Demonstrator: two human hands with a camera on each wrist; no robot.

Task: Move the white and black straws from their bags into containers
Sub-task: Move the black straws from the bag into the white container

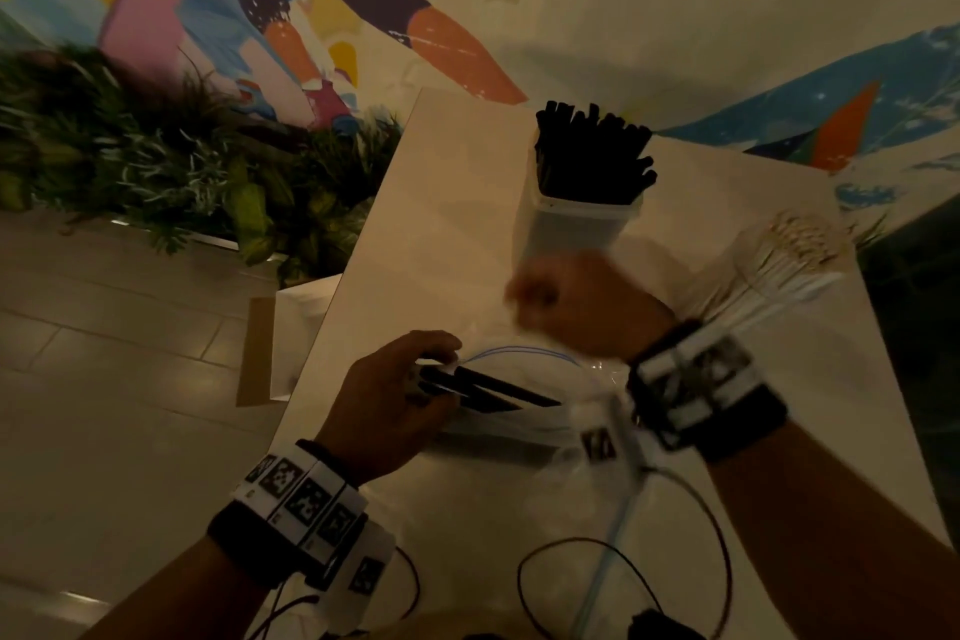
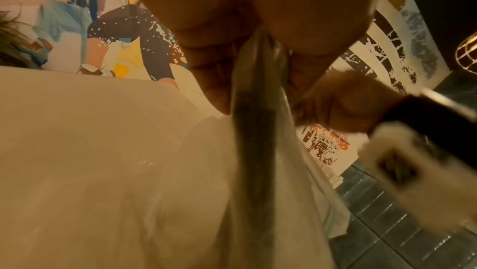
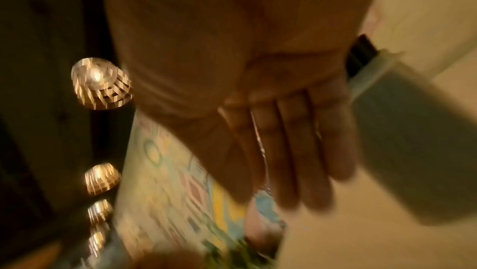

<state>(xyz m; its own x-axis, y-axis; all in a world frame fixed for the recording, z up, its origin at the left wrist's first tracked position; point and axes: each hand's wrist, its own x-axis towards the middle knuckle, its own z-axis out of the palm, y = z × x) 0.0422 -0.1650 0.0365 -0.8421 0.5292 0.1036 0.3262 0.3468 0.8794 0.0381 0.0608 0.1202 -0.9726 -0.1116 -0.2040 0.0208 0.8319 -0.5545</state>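
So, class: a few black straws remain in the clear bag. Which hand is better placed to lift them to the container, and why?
Left. The left hand already grips the black straws at the bag mouth. The right hand is blurred, apparently empty, beside the container.

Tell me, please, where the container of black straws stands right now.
In the head view, the container of black straws stands upright on the white table, just beyond the right hand.
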